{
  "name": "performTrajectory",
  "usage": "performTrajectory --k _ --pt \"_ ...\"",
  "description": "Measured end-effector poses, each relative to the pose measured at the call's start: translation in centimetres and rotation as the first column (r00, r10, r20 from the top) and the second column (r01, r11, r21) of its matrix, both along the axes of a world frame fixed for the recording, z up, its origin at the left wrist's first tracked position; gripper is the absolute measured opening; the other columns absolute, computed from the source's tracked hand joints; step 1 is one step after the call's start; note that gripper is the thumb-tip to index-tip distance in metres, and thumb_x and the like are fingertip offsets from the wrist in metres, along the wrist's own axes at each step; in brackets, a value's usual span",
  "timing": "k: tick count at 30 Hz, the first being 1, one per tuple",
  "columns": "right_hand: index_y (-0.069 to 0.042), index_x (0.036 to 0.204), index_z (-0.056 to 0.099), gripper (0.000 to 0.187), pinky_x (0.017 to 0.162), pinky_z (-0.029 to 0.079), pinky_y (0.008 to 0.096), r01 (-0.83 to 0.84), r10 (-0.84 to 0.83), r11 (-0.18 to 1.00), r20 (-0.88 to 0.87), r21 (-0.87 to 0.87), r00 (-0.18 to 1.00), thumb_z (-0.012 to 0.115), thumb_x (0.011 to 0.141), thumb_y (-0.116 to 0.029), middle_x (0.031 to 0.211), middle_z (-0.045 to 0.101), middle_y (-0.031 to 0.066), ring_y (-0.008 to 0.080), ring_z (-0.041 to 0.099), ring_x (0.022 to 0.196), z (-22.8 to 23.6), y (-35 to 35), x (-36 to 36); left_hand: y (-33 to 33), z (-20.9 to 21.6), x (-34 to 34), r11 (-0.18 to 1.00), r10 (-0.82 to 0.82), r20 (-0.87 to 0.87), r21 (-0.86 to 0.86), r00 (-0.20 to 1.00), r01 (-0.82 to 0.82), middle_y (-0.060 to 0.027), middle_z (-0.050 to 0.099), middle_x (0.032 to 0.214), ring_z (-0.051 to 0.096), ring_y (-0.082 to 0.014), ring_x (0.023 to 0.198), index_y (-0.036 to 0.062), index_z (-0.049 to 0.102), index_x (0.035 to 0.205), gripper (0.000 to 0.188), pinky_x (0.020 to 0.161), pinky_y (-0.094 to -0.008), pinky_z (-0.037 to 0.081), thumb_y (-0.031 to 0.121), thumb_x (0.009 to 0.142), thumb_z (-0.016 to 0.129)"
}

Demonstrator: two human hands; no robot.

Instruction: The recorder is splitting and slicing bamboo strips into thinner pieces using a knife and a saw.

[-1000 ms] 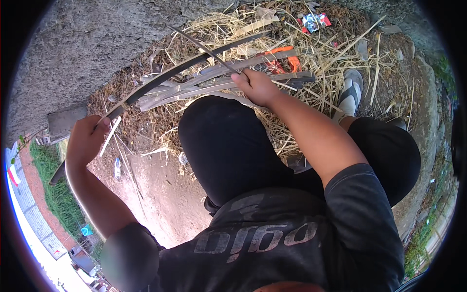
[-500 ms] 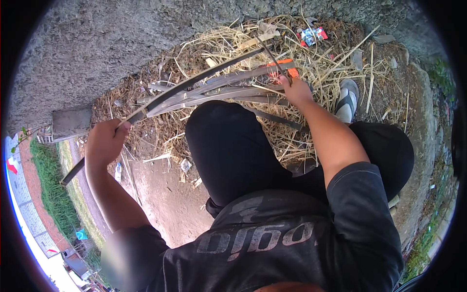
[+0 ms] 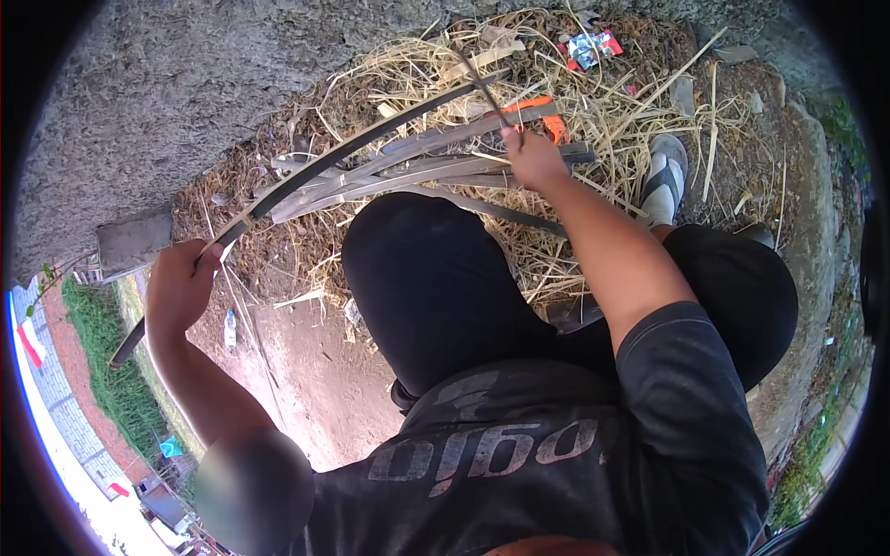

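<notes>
My left hand (image 3: 183,285) is closed around a long, dark bamboo strip (image 3: 334,156) with a pale edge. The strip slants up and right over the ground, and its short end sticks out below my hand. My right hand (image 3: 538,159) grips a thin, dark, blade-like tool (image 3: 486,91), seen nearly edge-on. Its upper part crosses the strip's far end; whether they touch, I cannot tell. Beneath lie several similar flat strips (image 3: 445,170), partly hidden by my knee. An orange piece (image 3: 554,128) lies beside their right ends.
Pale shavings (image 3: 640,120) and dry litter cover the ground around my sandalled foot (image 3: 664,176). A rough grey wall (image 3: 232,74) rises beyond, with a block (image 3: 135,243) at its base. A red-and-blue wrapper (image 3: 591,48) lies far right, a plastic bottle (image 3: 230,330) on bare soil at left.
My right hand has moved left and farther away with the blade-like tool. My left hand and the bamboo strip have shifted slightly left, and the strip's far end sits higher in view.
</notes>
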State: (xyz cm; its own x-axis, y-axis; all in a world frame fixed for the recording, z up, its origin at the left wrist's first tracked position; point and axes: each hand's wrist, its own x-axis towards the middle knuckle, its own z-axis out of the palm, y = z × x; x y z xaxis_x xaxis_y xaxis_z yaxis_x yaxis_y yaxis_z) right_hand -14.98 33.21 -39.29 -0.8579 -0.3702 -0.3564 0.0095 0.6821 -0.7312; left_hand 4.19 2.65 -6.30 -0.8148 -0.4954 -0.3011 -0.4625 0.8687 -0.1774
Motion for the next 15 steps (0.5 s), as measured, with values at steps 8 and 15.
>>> performTrajectory --k 8,15 --pt "-0.004 0.105 0.064 0.055 0.084 0.048 0.05 -0.107 0.079 0.966 -0.127 -0.235 0.989 0.038 0.098 -0.052 0.092 0.066 0.0249 0.0421 0.063 0.095 1.0 -2.5 2.1 0.6 0.3 -0.3 0.995 -0.075 -0.015 -0.072 0.997 0.073 -0.0192 0.055 0.062 0.052 -0.0369 0.058 0.0006 0.063 0.078 0.035 0.056 -0.044 0.039 0.032 0.092 0.058" --pt "0.0 0.107 0.063 0.059 0.087 0.048 0.0502 -0.001 0.001 1.0 0.043 0.007 0.999 0.038 0.098 -0.053 0.096 0.067 0.0245 0.0414 0.063 0.096 0.7 -1.0 1.9 1.9 1.0 -0.1 0.98 -0.08 -0.008 -0.183 0.997 0.077 -0.0205 0.059 0.068 0.057 -0.0419 0.066 0.0029 0.064 0.08 0.033 0.06 -0.0483 0.042 0.033 0.092 0.059"
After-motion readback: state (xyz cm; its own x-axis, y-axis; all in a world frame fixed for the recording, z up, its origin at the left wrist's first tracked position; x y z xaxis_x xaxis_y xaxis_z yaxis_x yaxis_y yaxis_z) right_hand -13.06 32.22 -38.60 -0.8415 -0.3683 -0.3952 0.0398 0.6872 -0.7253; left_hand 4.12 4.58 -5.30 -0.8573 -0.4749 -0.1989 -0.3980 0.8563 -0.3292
